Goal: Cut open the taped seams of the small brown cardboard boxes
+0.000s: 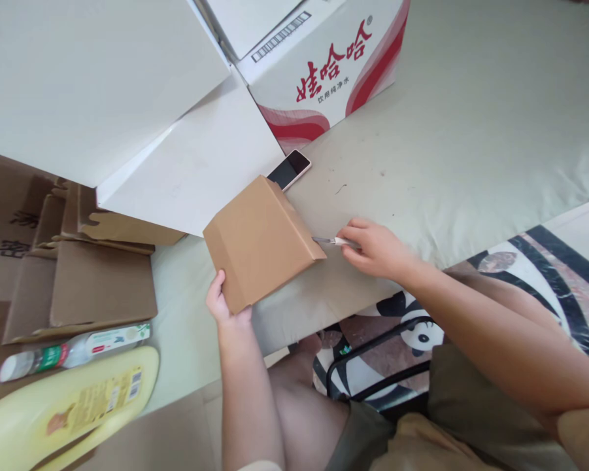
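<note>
A small brown cardboard box (259,245) is held tilted above the pale covered surface. My left hand (223,302) grips its near left corner, with the thumb on top and the other fingers hidden underneath. In my right hand (372,248), closed round its handle, is what looks like a utility knife (327,241) with a metal blade and a whitish grip. The blade points left and meets the box's right edge; whether it has gone into the cardboard I cannot tell. A phone (290,169) lies partly behind the box's far corner.
Large white cartons (191,150) stand at the back left, beside a red-and-white water carton (328,78). Folded brown cardboard (102,281), a clear bottle (78,350) and a yellow jug (68,412) are on the left. A black metal frame (382,347) is below the surface's front edge.
</note>
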Demonstrator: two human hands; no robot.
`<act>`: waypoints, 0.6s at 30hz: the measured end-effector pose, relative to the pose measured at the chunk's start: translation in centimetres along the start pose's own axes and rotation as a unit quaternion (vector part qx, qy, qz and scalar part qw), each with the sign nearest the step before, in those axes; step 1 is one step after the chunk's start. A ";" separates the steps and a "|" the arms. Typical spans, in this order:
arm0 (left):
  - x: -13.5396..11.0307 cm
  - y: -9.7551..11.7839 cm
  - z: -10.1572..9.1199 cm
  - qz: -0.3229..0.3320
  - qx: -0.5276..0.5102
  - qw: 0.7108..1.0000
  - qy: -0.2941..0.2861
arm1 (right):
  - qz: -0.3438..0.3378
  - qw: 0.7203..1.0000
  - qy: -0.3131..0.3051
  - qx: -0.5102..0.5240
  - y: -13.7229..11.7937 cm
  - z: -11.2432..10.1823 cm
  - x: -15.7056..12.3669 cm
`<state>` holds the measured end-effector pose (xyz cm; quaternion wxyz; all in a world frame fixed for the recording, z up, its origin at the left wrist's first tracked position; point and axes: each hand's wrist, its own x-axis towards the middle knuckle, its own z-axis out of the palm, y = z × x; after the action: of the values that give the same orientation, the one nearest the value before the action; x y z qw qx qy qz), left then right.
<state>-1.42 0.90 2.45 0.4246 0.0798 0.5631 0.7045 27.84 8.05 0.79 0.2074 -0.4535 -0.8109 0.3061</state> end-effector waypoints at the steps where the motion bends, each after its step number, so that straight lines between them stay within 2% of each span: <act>1: 0.0 0.0 0.0 0.002 0.001 1.000 -0.002 | -0.001 1.000 0.001 0.001 0.0 0.0 0.0; 8: 0.1 -0.2 -0.2 0.019 0.010 1.000 -0.018 | -0.009 1.000 0.007 0.008 0.2 0.3 0.0; 18: -0.3 -0.1 0.5 -0.003 -0.001 1.000 0.019 | -0.008 1.000 -0.001 0.004 0.3 0.4 -0.2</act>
<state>-0.89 1.09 2.66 0.4162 0.0639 0.5705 0.7052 27.84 7.83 0.29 0.2110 -0.4461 -0.8135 0.3077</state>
